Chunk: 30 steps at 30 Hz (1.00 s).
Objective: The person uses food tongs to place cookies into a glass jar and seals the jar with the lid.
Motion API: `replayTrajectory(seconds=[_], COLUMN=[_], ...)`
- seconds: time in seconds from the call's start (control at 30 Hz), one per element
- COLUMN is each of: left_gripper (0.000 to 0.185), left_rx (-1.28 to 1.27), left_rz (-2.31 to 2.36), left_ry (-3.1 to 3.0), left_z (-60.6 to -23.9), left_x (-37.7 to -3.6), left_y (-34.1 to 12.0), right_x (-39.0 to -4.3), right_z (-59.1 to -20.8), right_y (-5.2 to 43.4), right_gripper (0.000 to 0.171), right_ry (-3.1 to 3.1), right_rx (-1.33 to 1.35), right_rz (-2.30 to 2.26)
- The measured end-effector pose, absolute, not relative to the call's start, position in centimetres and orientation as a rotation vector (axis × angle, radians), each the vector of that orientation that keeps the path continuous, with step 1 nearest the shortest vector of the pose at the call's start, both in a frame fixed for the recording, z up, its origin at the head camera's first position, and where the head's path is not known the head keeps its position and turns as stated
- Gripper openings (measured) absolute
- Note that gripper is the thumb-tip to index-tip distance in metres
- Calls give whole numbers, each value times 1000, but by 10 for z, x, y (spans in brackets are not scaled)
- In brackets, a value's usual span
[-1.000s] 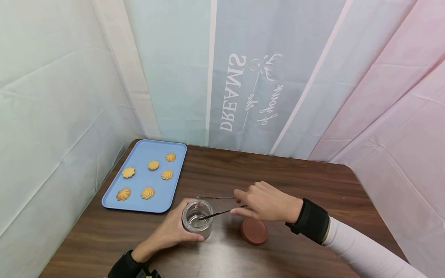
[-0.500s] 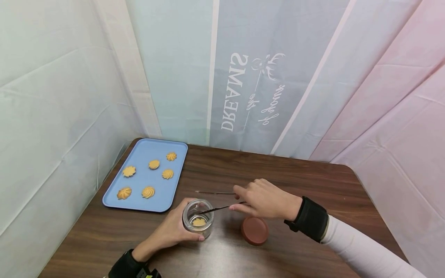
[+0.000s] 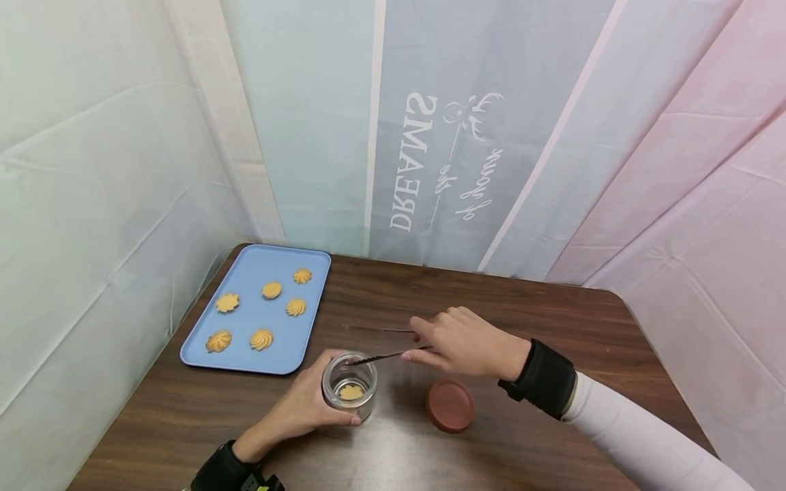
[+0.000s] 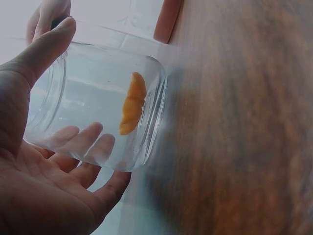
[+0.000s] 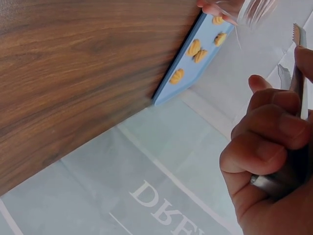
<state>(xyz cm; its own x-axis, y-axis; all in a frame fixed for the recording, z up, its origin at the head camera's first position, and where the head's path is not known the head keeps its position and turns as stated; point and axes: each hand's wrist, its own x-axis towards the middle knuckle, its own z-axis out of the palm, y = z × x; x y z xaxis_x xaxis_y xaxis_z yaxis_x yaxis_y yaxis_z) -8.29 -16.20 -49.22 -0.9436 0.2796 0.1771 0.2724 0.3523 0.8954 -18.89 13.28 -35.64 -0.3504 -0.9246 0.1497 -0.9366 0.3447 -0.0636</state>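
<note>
Jar (image 3: 350, 387) unlabelled; backdrop (image 3: 442, 164) reads "DREAMS".

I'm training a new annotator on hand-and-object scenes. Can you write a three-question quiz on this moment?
1. How many cookies lie on the blue tray?
2. True or false: the brown lid sits on the glass jar.
3. What does the right hand hold? A. tongs B. spoon C. lid

Key:
1. Six; a seventh cookie lies inside the jar.
2. False; the lid lies on the table, apart from the jar, which the left hand grips.
3. A, the tongs, open, their tips above the jar's mouth.
</note>
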Motion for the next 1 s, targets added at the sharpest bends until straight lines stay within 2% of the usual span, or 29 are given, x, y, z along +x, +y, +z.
replayTrajectory(seconds=[1.0], left_gripper=[87], left_rx=[524], left_rz=[1726], left_ry=[2552], left_z=[-488], left_x=[-81], left_y=[-161], right_x=[-217], right_z=[-364], right_y=[120], right_gripper=[35], right_ry=[-2573], right_rx=[1543], right_rz=[218])
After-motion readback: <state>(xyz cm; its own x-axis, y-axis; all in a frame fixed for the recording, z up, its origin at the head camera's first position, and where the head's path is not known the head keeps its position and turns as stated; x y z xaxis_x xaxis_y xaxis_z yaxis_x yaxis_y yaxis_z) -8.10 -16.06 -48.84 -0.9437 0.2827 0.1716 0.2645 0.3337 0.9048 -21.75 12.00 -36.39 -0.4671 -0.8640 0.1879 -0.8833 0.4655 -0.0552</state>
